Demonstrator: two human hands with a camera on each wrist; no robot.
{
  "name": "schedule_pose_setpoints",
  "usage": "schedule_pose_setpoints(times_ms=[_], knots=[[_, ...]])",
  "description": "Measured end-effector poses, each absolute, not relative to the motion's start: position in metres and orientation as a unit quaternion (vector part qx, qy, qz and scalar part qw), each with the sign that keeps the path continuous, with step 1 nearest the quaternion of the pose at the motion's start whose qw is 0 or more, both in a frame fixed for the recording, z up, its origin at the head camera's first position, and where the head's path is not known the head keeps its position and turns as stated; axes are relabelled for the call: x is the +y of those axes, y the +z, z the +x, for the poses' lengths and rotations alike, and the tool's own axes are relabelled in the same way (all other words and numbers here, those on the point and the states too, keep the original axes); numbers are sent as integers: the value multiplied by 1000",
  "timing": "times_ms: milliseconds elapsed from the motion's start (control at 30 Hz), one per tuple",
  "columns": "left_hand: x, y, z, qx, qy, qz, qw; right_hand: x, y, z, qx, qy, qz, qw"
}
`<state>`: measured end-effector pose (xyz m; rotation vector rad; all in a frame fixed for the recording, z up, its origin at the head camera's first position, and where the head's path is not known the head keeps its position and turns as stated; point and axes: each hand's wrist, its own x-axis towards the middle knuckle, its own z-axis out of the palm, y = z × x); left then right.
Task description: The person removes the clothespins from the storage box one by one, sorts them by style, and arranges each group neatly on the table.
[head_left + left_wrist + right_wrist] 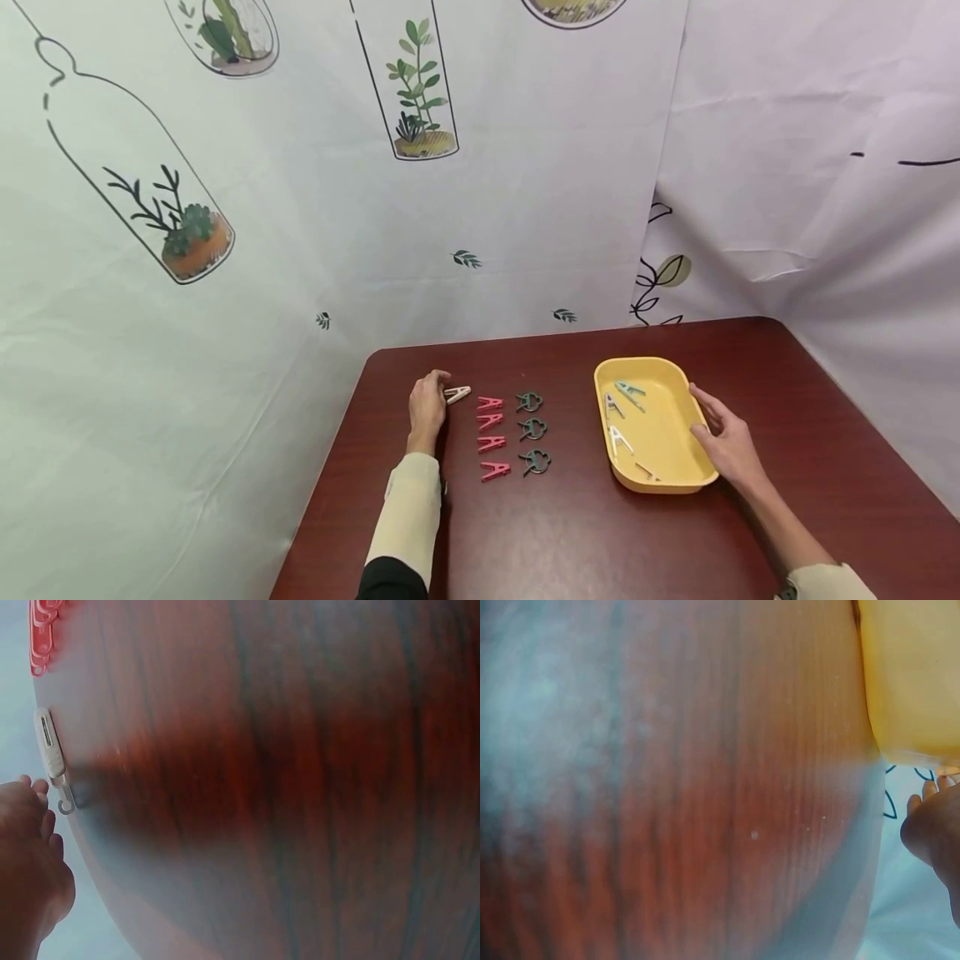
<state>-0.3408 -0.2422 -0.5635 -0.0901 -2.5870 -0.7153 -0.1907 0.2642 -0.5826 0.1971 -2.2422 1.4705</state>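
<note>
My left hand point(427, 410) is at the far left of the table, its fingertips at the near end of a white clothespin point(457, 394). In the left wrist view that clothespin point(49, 742) lies right against the fingertips. Beside it runs a column of red clothespins point(491, 444), then a column of three dark green clips point(533, 429). On the right, my right hand point(729, 442) holds the side of a yellow tray point(675, 450), thumb at the rim. Inside lie a teal clothespin point(630, 393), a greyish one point(612, 406) and white ones point(618, 442).
The dark red-brown table point(570, 533) has rounded far corners. A white cloth point(525, 208) printed with plants in jars hangs behind it and along the sides.
</note>
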Motion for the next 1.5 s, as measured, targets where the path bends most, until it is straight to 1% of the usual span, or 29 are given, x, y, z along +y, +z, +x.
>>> schedule_pose_setpoints(times_ms=[133, 333, 400, 567, 800, 1167, 1500], knots=[[-239, -565, -339, -941, -254, -11, 225, 264, -582, -191, -808, 539, 77, 225], [-238, -568, -332, -956, -239, -19, 170, 264, -582, -191, -801, 547, 84, 228], [-239, -569, -331, -957, -238, -29, 163, 264, -582, -191, -801, 547, 84, 229], [-242, -570, -331, -955, -244, -55, 161, 264, -582, -191, -800, 546, 86, 233], [-246, -569, -331, -953, -260, -60, 142, 263, -583, -191, -798, 548, 93, 234], [-246, -566, -331, -952, -258, -83, 140, 263, -582, -190, -802, 544, 91, 228], [-245, -566, -332, -958, -238, -66, 147, 264, -581, -191, -803, 545, 87, 222]])
